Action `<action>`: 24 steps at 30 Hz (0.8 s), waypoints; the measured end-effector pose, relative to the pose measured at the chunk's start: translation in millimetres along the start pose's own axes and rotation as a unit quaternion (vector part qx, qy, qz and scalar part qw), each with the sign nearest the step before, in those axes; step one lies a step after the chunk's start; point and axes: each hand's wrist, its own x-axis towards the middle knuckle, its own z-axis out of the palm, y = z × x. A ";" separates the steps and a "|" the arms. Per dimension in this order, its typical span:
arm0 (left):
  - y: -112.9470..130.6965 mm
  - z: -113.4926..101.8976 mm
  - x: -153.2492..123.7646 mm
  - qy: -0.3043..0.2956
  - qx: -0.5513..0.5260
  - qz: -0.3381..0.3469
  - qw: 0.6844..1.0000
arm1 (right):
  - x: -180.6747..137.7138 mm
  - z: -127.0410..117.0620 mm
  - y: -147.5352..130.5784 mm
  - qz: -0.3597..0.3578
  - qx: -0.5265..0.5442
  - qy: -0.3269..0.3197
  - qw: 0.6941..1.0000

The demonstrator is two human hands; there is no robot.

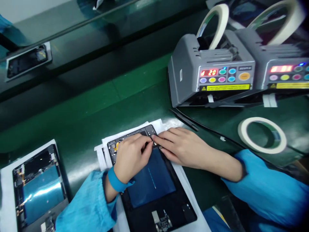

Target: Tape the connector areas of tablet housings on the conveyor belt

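An opened tablet [185,206] lies on white sheets [193,190] in front of me, its blue-covered battery [154,180] and small circuit boards exposed. My left hand [134,154], with a blue band on the wrist, bends over the tablet's upper part. Its thumb and index finger are pinched together, and whatever is between them is hidden. My right hand [180,145] comes in from the right. Its fingers are stretched out, and the index fingertip rests at the tablet's upper right, close to the left fingertips.
A second opened tablet [41,190] lies at left on white sheeting. Two grey tape dispensers [188,71] with lit displays stand at back right. Nearby are a masking tape roll [243,132], black tweezers [184,120] and a cable [207,125]. Another tablet [26,62] sits on the far ledge.
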 end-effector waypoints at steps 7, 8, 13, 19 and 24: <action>12.3 -2.8 9.9 -0.031 0.061 -0.070 0.995 | -3.8 8.7 11.5 0.019 0.108 0.063 0.992; 13.4 -3.0 10.7 -0.035 0.071 -0.076 0.994 | -3.3 7.6 11.0 0.017 0.106 0.070 0.992; 15.2 -5.2 13.1 -0.040 0.106 -0.095 0.989 | -23.1 -19.3 10.1 0.019 0.009 0.185 0.982; 18.1 -9.0 10.8 -0.041 0.114 -0.089 0.989 | -101.4 -58.7 66.6 0.157 -0.286 0.366 0.871; 13.2 -8.2 10.3 -0.028 0.082 -0.063 0.994 | -143.1 -62.2 116.6 0.195 -0.293 0.253 0.901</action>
